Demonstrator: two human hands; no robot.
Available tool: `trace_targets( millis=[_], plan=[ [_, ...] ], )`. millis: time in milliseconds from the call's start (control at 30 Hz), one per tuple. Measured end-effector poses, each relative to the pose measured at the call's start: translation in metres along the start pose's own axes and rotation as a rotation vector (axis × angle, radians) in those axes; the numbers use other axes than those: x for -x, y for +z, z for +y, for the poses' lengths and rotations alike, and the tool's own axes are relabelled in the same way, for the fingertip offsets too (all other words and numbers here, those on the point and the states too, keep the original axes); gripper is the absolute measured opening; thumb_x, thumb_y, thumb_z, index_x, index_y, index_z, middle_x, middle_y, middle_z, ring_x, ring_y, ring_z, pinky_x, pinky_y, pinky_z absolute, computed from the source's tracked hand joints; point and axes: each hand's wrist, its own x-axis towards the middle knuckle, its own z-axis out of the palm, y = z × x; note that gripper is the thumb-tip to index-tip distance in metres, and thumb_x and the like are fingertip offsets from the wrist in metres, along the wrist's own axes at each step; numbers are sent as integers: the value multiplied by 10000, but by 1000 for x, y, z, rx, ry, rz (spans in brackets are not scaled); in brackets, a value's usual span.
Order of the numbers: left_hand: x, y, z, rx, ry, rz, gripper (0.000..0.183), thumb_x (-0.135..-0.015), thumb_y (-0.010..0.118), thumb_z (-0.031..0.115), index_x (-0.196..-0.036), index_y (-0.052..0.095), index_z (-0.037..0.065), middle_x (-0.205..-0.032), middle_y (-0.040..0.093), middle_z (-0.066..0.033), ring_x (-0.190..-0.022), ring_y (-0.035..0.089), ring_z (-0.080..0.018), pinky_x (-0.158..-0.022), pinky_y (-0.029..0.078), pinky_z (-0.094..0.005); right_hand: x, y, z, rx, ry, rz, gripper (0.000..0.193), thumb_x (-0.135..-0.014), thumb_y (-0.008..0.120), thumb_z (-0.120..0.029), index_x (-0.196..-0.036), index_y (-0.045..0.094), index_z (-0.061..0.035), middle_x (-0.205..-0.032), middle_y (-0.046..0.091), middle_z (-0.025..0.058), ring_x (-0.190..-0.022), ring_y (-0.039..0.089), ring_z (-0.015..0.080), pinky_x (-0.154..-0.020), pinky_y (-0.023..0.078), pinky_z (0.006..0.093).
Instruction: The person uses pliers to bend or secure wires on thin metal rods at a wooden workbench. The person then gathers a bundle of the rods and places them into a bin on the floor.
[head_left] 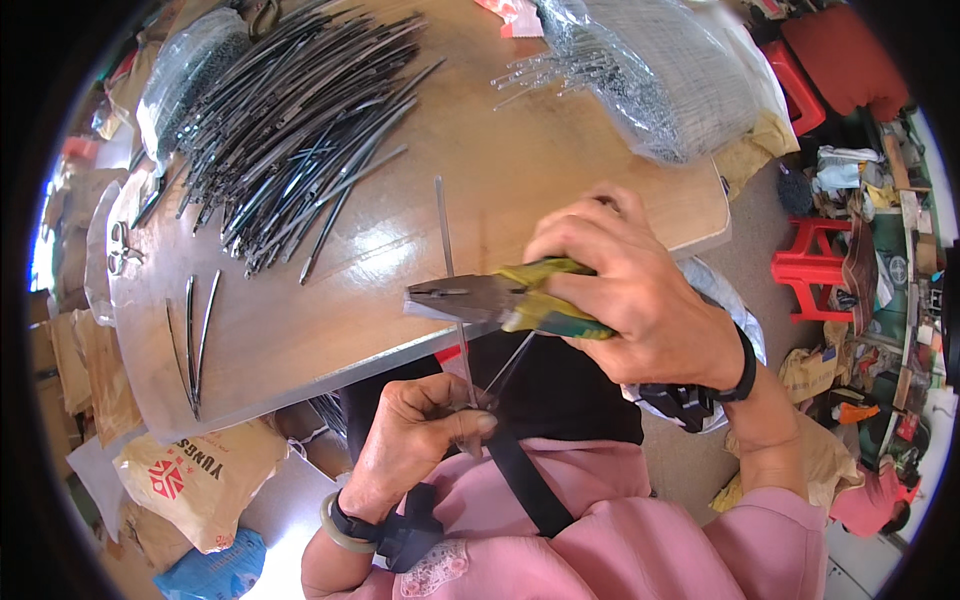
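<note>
My right hand (640,290) grips pliers (480,297) with yellow-green handles, jaws pointing left over the near edge of the wooden table (400,230). My left hand (425,425) sits below the table edge, pinching the lower end of a thin metal rod (447,250) that runs up past the plier jaws onto the tabletop. Thin wires fan out between the left fingers and the pliers.
A big pile of dark metal rods (290,120) covers the table's far left. A plastic-wrapped bundle of thin wires (650,70) lies at the far right. Three curved rods (195,335) lie at the left edge. Sacks (200,475) stand below; red stools (815,265) at right.
</note>
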Motion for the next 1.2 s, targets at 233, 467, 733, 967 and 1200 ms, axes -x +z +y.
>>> trace_targets(
  millis=[233,467,733,967,1200],
  plan=[
    [7,-2,-4,29,-54,28,80,-856,686,-55,-927,660,-82,-788,669,-69,-663,650,-127,-614,535,-246,2,21,2,-2,1,-138,263,-630,701,-76,-869,637,10,-1046,585,136,-943,565,291,-945,374,447],
    [6,-21,11,-98,180,-25,288,-853,565,-126,-1115,677,-89,-847,675,-64,-830,660,-169,-823,530,-299,7,18,-8,4,11,-51,225,-640,640,-64,-857,666,-10,-961,553,112,-858,554,280,-862,364,432],
    [-5,1,35,-80,-71,-193,216,-902,678,164,-997,639,-26,-755,669,-75,-655,619,-146,-577,473,-275,10,22,-29,-40,-26,-58,252,-573,680,-57,-822,657,-33,-1000,564,107,-881,572,265,-888,345,462],
    [-1,12,1,614,-64,26,167,-950,636,157,-985,617,-5,-617,521,-48,-444,398,-107,-410,278,-245,17,20,-24,137,53,188,264,-544,715,-55,-798,644,-71,-1075,598,61,-969,566,280,-930,348,512],
    [6,17,0,294,324,225,124,-949,601,98,-955,576,-24,-656,528,-62,-427,370,-89,-414,271,-228,47,31,-28,-346,296,19,353,-701,807,-128,-1014,689,-16,-1138,584,137,-983,599,326,-823,485,396]
  ],
)
